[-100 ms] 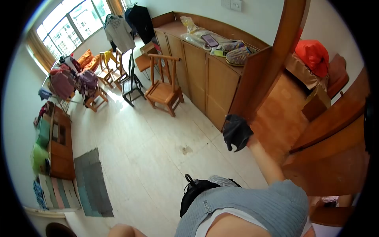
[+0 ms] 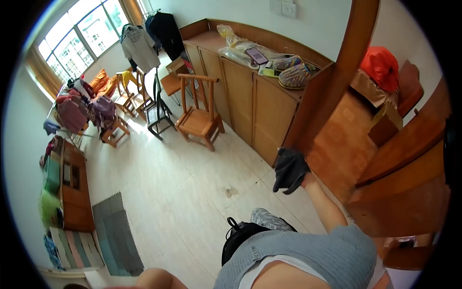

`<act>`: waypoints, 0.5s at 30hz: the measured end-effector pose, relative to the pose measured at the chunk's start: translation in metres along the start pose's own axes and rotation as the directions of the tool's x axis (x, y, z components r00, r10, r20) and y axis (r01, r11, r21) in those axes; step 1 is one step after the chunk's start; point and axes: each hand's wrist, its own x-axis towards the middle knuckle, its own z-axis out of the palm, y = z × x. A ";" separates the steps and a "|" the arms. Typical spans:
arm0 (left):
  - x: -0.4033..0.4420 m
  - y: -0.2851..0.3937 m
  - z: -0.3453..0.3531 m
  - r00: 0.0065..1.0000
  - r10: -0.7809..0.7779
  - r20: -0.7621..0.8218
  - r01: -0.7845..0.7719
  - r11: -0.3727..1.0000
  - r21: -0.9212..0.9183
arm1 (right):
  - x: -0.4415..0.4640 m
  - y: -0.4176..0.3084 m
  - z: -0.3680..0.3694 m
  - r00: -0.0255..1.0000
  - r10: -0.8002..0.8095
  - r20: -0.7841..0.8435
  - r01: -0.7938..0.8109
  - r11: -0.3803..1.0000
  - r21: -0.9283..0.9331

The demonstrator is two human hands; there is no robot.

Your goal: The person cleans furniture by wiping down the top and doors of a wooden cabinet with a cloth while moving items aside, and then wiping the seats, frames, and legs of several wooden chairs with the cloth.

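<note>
My right hand (image 2: 304,180) is at the end of my stretched-out right arm, right of the middle of the head view. A dark grey cloth (image 2: 290,171) covers most of the hand and hides the fingers; a loose corner hangs down. The cloth is beside the lower end of the wooden cabinet (image 2: 273,120), near the doorway; I cannot tell whether they touch. Only a bare rounded part of a limb shows at the bottom left, and my left hand is out of view.
Patterned slippers (image 2: 294,76), a phone (image 2: 256,55) and plastic bags lie on the cabinet top. A wooden chair (image 2: 198,123) stands before it. Clothes hang on a rack (image 2: 72,113) at the left. A grey mat (image 2: 115,236) lies on the tiled floor. The doorway opens onto an orange-brown floor (image 2: 344,139).
The view has shifted slightly, and more of the patterned trouser leg shows. My right hand and the dark cloth appear a little lower in the picture, beside the same cabinet end.
</note>
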 end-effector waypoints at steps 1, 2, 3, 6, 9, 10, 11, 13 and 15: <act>-0.018 -0.031 -0.002 0.994 -0.107 -0.002 0.107 0.994 0.018 | -0.016 0.001 -0.015 0.998 0.028 -0.048 -0.027 0.999 0.023; -0.027 -0.065 0.002 0.977 -0.212 -0.004 0.212 0.977 0.037 | 0.025 -0.003 -0.018 1.000 -0.006 0.008 0.005 0.999 0.051; -0.043 -0.096 0.007 0.957 -0.288 0.045 0.283 0.955 0.090 | 0.031 0.002 -0.023 0.999 -0.003 -0.037 0.002 1.000 -0.028; -0.072 -0.195 0.028 0.884 -0.466 0.036 0.406 0.803 0.436 | 0.091 0.008 -0.012 0.929 0.014 -0.370 -0.003 1.000 0.029; -0.132 -0.289 0.026 0.757 -0.651 0.061 0.578 0.709 0.404 | 0.181 0.009 -0.037 0.983 0.102 -0.153 -0.079 0.986 0.148; -0.154 -0.314 0.023 0.687 -0.725 0.047 0.639 0.633 0.436 | 0.215 0.007 -0.050 0.983 0.105 -0.150 -0.072 0.974 0.213; -0.171 -0.337 0.025 0.594 -0.804 -0.013 0.728 0.531 0.435 | 0.248 0.006 -0.060 0.991 0.096 0.094 -0.111 0.980 0.168; -0.198 -0.374 0.021 0.449 -0.888 -0.099 0.825 0.369 0.428 | 0.307 -0.006 -0.032 0.983 0.104 -0.153 -0.080 0.984 0.157; -0.213 -0.408 0.017 0.362 -0.917 -0.169 0.876 0.273 0.398 | 0.369 -0.014 -0.017 0.966 0.135 -0.220 -0.115 0.988 0.101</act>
